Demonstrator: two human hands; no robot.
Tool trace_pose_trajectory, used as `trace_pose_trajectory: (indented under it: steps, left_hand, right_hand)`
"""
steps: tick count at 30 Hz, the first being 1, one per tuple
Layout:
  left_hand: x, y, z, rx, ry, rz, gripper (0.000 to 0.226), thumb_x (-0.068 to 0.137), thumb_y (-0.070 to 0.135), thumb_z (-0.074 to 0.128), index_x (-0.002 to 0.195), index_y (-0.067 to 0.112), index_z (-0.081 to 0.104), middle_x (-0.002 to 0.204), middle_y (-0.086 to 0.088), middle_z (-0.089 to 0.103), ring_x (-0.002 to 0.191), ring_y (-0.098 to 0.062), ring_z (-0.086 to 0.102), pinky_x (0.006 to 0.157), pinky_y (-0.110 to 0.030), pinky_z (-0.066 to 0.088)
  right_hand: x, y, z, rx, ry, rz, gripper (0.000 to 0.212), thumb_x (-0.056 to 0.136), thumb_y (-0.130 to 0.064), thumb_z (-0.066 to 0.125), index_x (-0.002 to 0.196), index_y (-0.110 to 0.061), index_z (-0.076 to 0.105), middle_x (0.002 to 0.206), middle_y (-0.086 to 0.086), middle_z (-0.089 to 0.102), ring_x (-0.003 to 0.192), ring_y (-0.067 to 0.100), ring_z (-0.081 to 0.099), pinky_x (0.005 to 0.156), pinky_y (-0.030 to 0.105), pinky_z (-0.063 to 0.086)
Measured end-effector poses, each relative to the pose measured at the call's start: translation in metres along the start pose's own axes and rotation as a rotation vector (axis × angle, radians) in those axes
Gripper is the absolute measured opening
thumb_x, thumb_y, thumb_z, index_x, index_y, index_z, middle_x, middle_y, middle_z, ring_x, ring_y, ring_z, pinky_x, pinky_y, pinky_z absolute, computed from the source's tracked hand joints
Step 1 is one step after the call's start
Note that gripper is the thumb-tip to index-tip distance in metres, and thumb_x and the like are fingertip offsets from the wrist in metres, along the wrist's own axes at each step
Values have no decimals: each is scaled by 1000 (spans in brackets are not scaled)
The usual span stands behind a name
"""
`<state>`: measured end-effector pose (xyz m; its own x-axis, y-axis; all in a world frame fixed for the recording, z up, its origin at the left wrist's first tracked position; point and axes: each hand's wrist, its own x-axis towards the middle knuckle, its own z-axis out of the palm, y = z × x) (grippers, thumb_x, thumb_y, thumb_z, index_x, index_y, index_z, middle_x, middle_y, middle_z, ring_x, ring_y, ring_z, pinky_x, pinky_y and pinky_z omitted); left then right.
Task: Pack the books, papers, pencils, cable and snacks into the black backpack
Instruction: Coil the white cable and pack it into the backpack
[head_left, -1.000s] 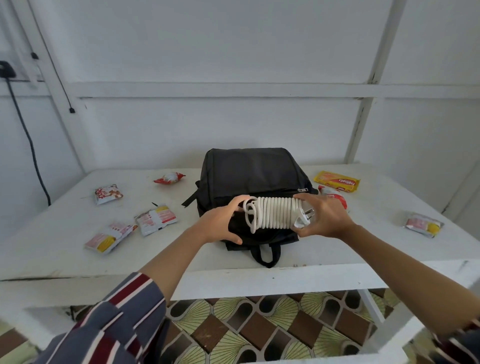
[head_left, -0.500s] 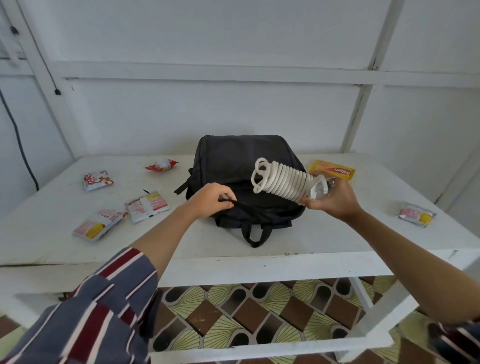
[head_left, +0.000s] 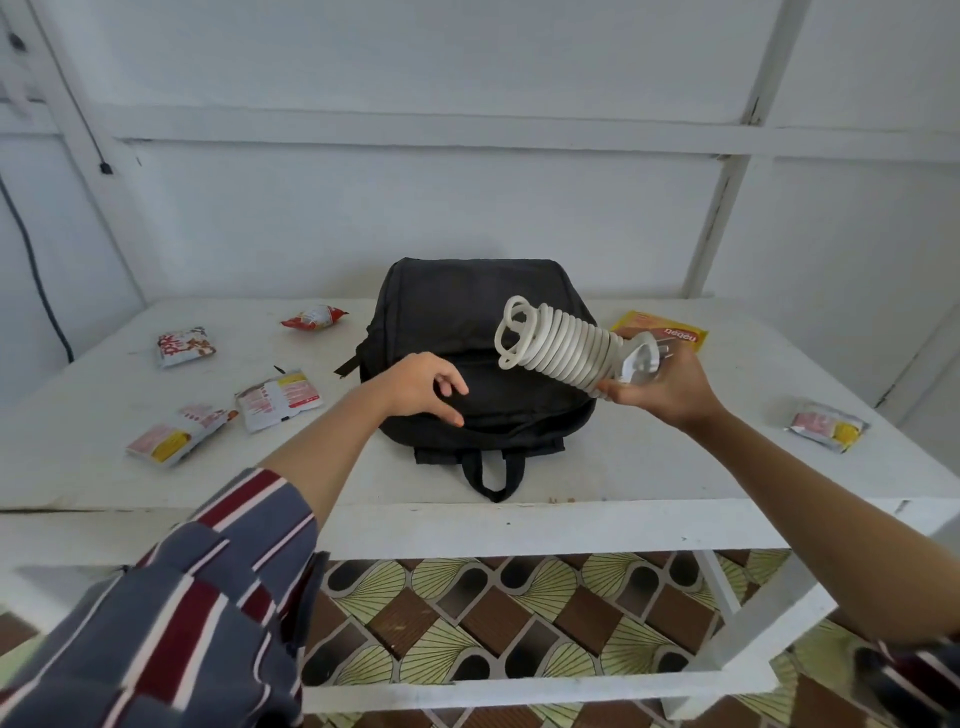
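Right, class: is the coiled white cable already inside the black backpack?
No, the coiled white cable is held in the air by the right hand above the black backpack, not inside it.

- Setting: a plain room in a home or similar simple building; the exact kind cannot be told.
- Walls (head_left: 467, 208): white-painted panels crossed by white horizontal and slanted battens, with paint worn at the joints.
- Table (head_left: 649, 467): white-painted wood, scuffed top, with a lower rail, standing against the wall.
- Floor (head_left: 467, 623): patterned tiles in brown, black and pale green fan shapes, a household finish.
- Wire (head_left: 31, 260): a dark lead runs down the left wall.
- Items on the table: a black backpack (head_left: 467, 312) and scattered snack packets (head_left: 176, 345), everyday personal goods rather than tools or stock.
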<state>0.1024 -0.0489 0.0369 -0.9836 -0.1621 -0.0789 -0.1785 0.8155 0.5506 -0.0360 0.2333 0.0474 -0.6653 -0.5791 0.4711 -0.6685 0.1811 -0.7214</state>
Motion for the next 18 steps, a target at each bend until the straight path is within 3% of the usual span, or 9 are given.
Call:
trace_pose_trajectory:
  steps: [5, 8, 11, 13, 15, 16, 18]
  left_hand:
    - [-5, 5, 4, -44, 82, 96, 34, 80, -1, 66, 106, 20, 60, 82, -6, 70, 70, -8, 64, 71, -12, 47]
    - [-7, 7, -9, -92, 316, 181, 28, 84, -6, 55, 89, 21, 55, 80, 0, 61, 65, -10, 57, 67, -20, 43]
    - [4, 9, -29, 33, 535, 234, 34, 85, -12, 44, 76, 11, 67, 85, 2, 53, 73, -15, 51, 70, -23, 37]
    - [14, 15, -40, 147, 587, 214, 38, 87, -13, 40, 86, 5, 73, 96, -6, 51, 84, -17, 49, 74, -22, 34]
    - [25, 21, -48, 271, 622, 219, 37, 90, -9, 41, 99, 7, 72, 106, -10, 54, 96, -23, 50, 81, -29, 38]
    - [30, 24, -51, 346, 618, 207, 36, 92, -5, 41, 107, 11, 70, 115, -10, 54, 104, -25, 49, 87, -33, 37]
    - [38, 26, -54, 515, 556, 126, 35, 97, 15, 40, 127, 21, 57, 135, -4, 43, 123, -26, 37, 101, -38, 27]
  right_hand:
    - [1, 2, 2, 16, -30, 35, 38, 59, -20, 86, 91, -20, 64, 88, 6, 68, 85, 26, 65, 77, 49, 54]
    - [1, -3, 3, 41, -49, 34, 33, 60, -17, 86, 85, -24, 64, 85, 5, 69, 85, 29, 66, 76, 46, 55]
    - [2, -7, 7, 65, -72, 38, 37, 59, -22, 86, 89, -23, 64, 87, 2, 69, 87, 24, 66, 77, 42, 54]
    - [3, -13, 10, 121, -117, 27, 40, 62, -11, 85, 94, -21, 63, 89, 2, 68, 86, 21, 65, 76, 35, 55]
    - [4, -17, 17, 126, -159, 18, 43, 62, -3, 83, 96, -17, 62, 86, 0, 67, 82, 10, 64, 72, 19, 53]
    - [4, -17, 21, 94, -179, 11, 43, 62, -3, 84, 96, -16, 63, 84, 1, 67, 79, 5, 64, 70, 14, 50]
    - [5, -16, 31, 17, -228, -6, 40, 59, -18, 86, 92, -14, 65, 82, 1, 69, 78, 8, 64, 69, 18, 47]
